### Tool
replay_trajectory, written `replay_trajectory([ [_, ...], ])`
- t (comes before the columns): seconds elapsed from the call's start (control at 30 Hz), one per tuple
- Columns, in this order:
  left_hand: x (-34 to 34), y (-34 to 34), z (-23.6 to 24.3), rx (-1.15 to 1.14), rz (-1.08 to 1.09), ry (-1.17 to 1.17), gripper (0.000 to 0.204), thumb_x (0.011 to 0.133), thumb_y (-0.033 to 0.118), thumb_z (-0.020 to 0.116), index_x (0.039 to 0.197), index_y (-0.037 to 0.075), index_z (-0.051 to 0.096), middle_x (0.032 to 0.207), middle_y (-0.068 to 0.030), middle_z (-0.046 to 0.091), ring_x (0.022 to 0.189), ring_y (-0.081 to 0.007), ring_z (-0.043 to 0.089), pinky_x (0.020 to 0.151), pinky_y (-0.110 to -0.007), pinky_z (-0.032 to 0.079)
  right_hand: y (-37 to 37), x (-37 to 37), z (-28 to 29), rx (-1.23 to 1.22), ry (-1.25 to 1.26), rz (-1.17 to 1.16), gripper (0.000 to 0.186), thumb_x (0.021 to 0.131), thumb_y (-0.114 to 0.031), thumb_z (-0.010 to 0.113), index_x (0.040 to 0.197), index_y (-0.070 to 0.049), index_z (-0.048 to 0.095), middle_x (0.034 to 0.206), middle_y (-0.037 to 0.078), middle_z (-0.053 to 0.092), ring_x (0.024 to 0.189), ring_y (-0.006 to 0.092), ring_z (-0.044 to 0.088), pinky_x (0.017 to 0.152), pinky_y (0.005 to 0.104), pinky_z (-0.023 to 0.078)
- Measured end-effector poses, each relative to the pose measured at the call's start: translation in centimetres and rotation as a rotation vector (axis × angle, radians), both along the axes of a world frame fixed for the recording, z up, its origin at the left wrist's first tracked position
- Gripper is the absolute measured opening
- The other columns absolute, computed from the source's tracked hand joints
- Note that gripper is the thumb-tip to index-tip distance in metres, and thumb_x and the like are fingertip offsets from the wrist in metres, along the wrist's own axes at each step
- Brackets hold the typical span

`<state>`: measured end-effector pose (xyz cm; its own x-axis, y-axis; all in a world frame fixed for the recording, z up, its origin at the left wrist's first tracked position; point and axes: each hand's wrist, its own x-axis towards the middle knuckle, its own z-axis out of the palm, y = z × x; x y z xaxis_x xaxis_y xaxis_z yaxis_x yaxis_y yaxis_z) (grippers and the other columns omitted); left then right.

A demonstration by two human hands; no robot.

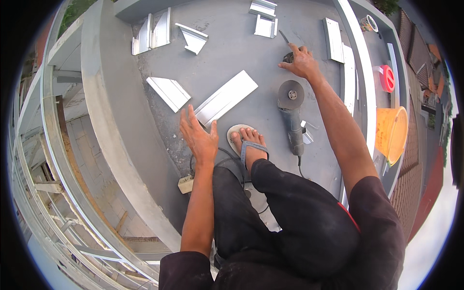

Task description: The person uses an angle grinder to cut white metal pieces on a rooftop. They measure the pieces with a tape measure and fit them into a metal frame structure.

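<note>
My left hand [199, 140] is open, fingers spread, at the near end of a long silver metal channel piece [229, 96]. Whether its fingertips touch the metal is hard to tell. Just beyond them lies a shorter channel piece with a slanted end [169, 93]. My right hand [303, 63] reaches out ahead, its fingers curled over a dark rounded object [289, 57] on the floor, mostly covered by the hand. A thin dark rod [283, 36] points away beside its fingers. Nearer to me, an angle grinder [291, 121] rests with its disc facing up.
Several cut channel pieces [193, 39] lie farther off on the grey floor [227, 53]. Long metal lengths [333, 41] line the right side, with an orange bucket [390, 133] and red reel [387, 79] beyond. A pale socket block [185, 184] and cables sit by my sandalled foot.
</note>
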<state>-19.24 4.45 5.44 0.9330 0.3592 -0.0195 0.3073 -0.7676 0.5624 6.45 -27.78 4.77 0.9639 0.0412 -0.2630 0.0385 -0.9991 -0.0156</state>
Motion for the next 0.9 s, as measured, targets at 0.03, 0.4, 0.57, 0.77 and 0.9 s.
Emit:
replay_trajectory([
  [0.03, -0.5, 0.0, 1.0, -0.029, 0.009, -0.041, 0.094, 0.088, 0.014, 0.087, 0.166, 0.006, 0.035, 0.161, -0.0278, 0.039, 0.146, -0.0472, 0.041, 0.120, -0.059, 0.039, 0.0, 0.8, -0.2, -0.033, 0.139, 0.046, 0.095, 0.079, -0.052, 0.087, 0.159, -0.016, 0.052, 0.152, 0.024, 0.054, 0.126, 0.0426, 0.067, 0.109, 0.0491, 0.055],
  [0.4, 0.3, -5.7, 8.5, -1.617, 0.393, -0.007, 0.052, 0.109, 0.035, 0.070, 0.141, -0.005, 0.062, 0.125, -0.0159, 0.074, 0.106, -0.0227, 0.074, 0.094, -0.034, 0.059, 10.9, -10.7, 14.1, 1.408, 0.438, -0.311, 0.079, 0.089, -0.036, 0.088, 0.152, 0.001, 0.059, 0.132, 0.021, 0.067, 0.126, 0.0298, 0.066, 0.111, 0.0423, 0.054],
  [0.57, -2.5, -3.2, 6.5, -1.614, 0.421, 0.042, 0.040, 0.111, 0.029, 0.068, 0.134, -0.003, 0.065, 0.118, -0.0140, 0.077, 0.101, -0.0225, 0.077, 0.091, -0.035, 0.062, 12.2, -17.6, 10.3, 1.455, 0.699, -0.332, 0.078, 0.087, -0.034, 0.092, 0.146, 0.005, 0.060, 0.133, 0.021, 0.068, 0.117, 0.0282, 0.069, 0.105, 0.0415, 0.054],
  [0.77, -5.4, -0.3, 6.1, -1.402, 0.427, 0.301, 0.035, 0.103, 0.022, 0.077, 0.126, -0.004, 0.069, 0.113, -0.0149, 0.078, 0.096, -0.0218, 0.077, 0.081, -0.034, 0.064, 11.8, -18.5, 9.7, 1.052, 0.837, -0.009, 0.080, 0.081, -0.043, 0.096, 0.140, 0.001, 0.064, 0.124, 0.014, 0.071, 0.117, 0.0239, 0.067, 0.103, 0.0393, 0.053],
  [0.9, -5.2, 0.2, 5.7, -1.406, 0.422, 0.306, 0.027, 0.099, 0.018, 0.082, 0.115, -0.002, 0.072, 0.101, -0.0118, 0.078, 0.090, -0.0190, 0.077, 0.077, -0.031, 0.063, 12.4, -18.4, 9.2, 0.890, 0.708, 0.195, 0.079, 0.075, -0.051, 0.095, 0.132, -0.003, 0.070, 0.123, 0.018, 0.070, 0.116, 0.0333, 0.069, 0.103, 0.0428, 0.054],
])
